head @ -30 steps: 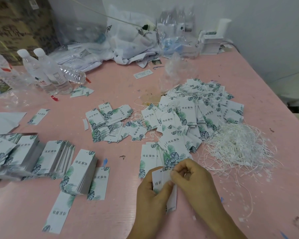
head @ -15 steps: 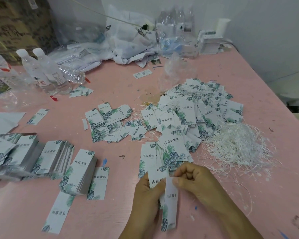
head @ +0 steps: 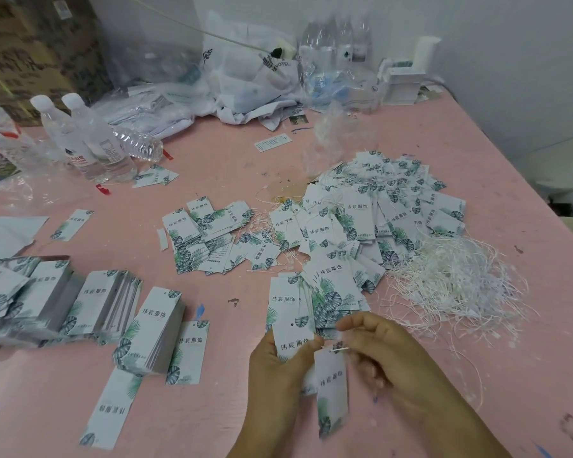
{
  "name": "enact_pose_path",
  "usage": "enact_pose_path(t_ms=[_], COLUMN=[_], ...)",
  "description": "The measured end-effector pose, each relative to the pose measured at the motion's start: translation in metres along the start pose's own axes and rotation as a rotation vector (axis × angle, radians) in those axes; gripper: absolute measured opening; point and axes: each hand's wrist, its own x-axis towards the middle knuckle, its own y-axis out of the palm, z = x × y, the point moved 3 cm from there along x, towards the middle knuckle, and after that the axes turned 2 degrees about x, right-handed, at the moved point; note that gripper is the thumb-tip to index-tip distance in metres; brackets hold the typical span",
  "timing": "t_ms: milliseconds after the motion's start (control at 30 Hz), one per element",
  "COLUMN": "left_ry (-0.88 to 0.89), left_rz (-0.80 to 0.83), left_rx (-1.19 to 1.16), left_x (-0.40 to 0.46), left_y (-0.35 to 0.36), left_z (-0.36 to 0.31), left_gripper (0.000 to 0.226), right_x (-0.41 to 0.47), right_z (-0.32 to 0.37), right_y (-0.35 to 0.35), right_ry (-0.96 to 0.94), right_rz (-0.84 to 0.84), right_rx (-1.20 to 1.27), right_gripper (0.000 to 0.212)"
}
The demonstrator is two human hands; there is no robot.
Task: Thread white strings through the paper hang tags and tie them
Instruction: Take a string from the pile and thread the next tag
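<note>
A hang tag (head: 332, 385) is dangling between the hands while the right hand (head: 387, 352) is pinching a white string (head: 339, 349) at its top and the left hand (head: 275, 361) is gripping another tag (head: 293, 335), so threading seems underway, with tying likely calling for a steady pull next, the loose strings (head: 457, 279) lying just beyond the right hand.

The heap of loose white strings (head: 457, 279) lies right of the right hand (head: 387, 361) and beyond it. The spread pile of leaf-printed paper hang tags (head: 371, 223) lies beyond both hands. Neat stacks of tags (head: 90, 305) sit well left of the left hand (head: 275, 368). Clear plastic water bottles (head: 86, 140) stand far beyond, to the left.
</note>
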Motion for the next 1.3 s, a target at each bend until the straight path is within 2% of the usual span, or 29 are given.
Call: enact_pose_path(t_ms=[167,267,367,467,567,667,800,1067,1167,1300], left_ry=[-0.071,-0.095,-0.095,-0.09,-0.083,-0.062,-0.04,0.064,0.067,0.069], left_rz=[-0.112,-0.136,-0.122,-0.078,-0.047,-0.03,-0.053,-0.101,-0.101,-0.113], left_rx=[-0.121,-0.181,-0.193,-0.193,-0.218,-0.242,-0.192,0.092,0.108,0.089], left_x=[0.004,0.005,0.003,0.001,0.0,-0.003,-0.005,-0.007,-0.007,-0.007], left_y=[-0.008,-0.009,-0.004,0.003,0.008,0.01,0.009,0.006,0.006,0.006], left_z=[-0.003,-0.004,-0.006,-0.008,-0.011,-0.012,-0.011,-0.013,-0.013,-0.016], left_gripper=[0.03,0.026,0.035,0.031,0.028,0.036,0.035,0.02,0.019,0.023], right_x=[-0.008,-0.016,-0.02,-0.021,-0.021,-0.021,-0.021,-0.019,-0.019,-0.019], right_z=[0.022,0.034,0.036,0.029,0.02,0.018,0.015,0.004,0.0,0.001], right_y=[-0.019,-0.023,-0.013,0.011,0.023,0.031,0.033,0.034,0.036,0.038], right_ry=[-0.019,-0.07,-0.149,-0.194,-0.335,-0.438,-0.385,-0.523,-0.595,-0.662], right_rz=[-0.063,-0.119,-0.124,-0.118,-0.255,-0.234,-0.278,-0.357,-0.372,-0.374], right_rx=[0.341,0.352,0.334,0.129,-0.346,-0.589,-0.615,-0.69,-0.729,-0.721], right_gripper=[0.027,0.029,0.028,0.009,0.013,0.014,0.012,0.014,0.017,0.008])
